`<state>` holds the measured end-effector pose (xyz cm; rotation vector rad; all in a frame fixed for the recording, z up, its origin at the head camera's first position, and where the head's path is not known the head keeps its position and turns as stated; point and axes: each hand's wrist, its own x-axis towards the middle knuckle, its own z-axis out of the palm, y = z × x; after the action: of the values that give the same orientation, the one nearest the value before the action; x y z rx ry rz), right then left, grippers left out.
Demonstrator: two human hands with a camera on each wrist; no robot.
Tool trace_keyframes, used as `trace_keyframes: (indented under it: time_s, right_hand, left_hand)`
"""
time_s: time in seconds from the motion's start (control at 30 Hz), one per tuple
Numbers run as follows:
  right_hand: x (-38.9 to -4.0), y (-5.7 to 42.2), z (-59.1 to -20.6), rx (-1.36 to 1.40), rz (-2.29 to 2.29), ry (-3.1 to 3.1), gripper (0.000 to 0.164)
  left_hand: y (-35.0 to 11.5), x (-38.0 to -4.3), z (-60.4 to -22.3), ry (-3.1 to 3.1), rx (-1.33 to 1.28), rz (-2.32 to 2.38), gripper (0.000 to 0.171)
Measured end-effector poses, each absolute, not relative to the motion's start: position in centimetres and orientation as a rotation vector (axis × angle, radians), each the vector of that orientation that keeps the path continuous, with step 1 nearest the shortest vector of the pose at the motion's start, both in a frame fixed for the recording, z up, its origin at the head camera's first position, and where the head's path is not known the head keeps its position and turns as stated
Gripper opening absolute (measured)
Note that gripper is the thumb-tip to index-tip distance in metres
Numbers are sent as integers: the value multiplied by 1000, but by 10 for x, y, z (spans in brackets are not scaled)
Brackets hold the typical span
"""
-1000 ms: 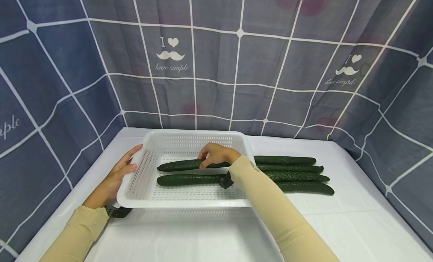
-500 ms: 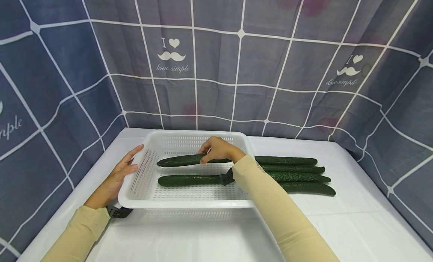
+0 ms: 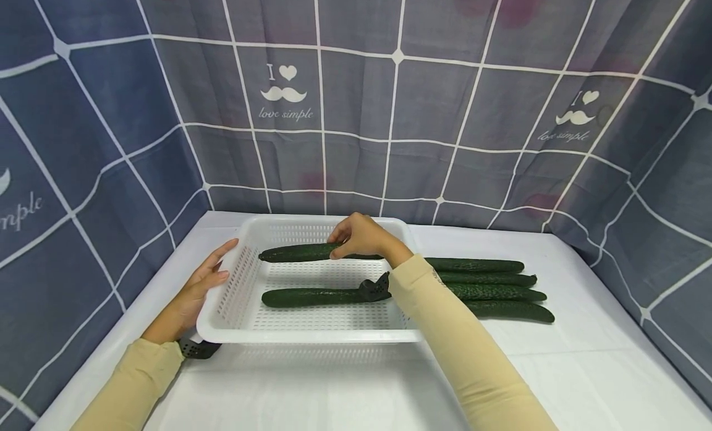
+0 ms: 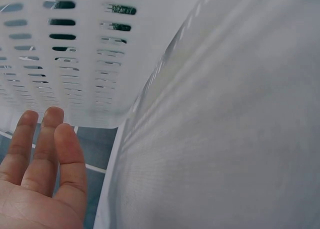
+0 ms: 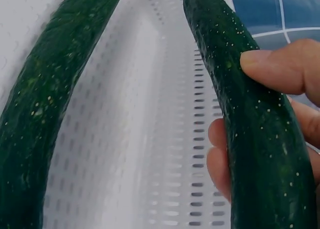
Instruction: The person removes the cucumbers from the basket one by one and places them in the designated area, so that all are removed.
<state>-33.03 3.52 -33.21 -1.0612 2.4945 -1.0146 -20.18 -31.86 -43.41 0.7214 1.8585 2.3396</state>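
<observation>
My right hand (image 3: pixel 364 236) grips a dark green cucumber (image 3: pixel 300 253) over the back half of a white perforated plastic basket (image 3: pixel 311 336). In the right wrist view the thumb lies on top of this cucumber (image 5: pixel 265 134) and the fingers curl beneath it. A second cucumber (image 3: pixel 311 297) lies along the front part of the basket floor, partly covered by the black wrist camera. My left hand (image 3: pixel 194 292) rests at the basket's left rim with its fingers extended. In the left wrist view those fingers (image 4: pixel 45 149) stand straight beside the slotted basket wall (image 4: pixel 100 104).
Several more cucumbers (image 3: pixel 495 292) lie side by side on the white tablecloth (image 3: pixel 589 338), right of the basket, partly behind the right sleeve (image 3: pixel 461 332). A grey-blue checked curtain (image 3: pixel 356 165) encloses the table at the back and both sides.
The right hand has carried its cucumber toward the basket's back wall, widening the gap to the second cucumber. The left hand keeps its place at the left rim.
</observation>
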Motion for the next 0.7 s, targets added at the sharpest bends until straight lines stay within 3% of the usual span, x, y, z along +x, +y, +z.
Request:
trace_keyframes:
  time_s: [0.7]
  right_hand:
    - [-305, 48, -286, -1115, -1000, 2570, 29]
  left_hand:
    - [-321, -203, -434, 1885, 701, 2308, 63]
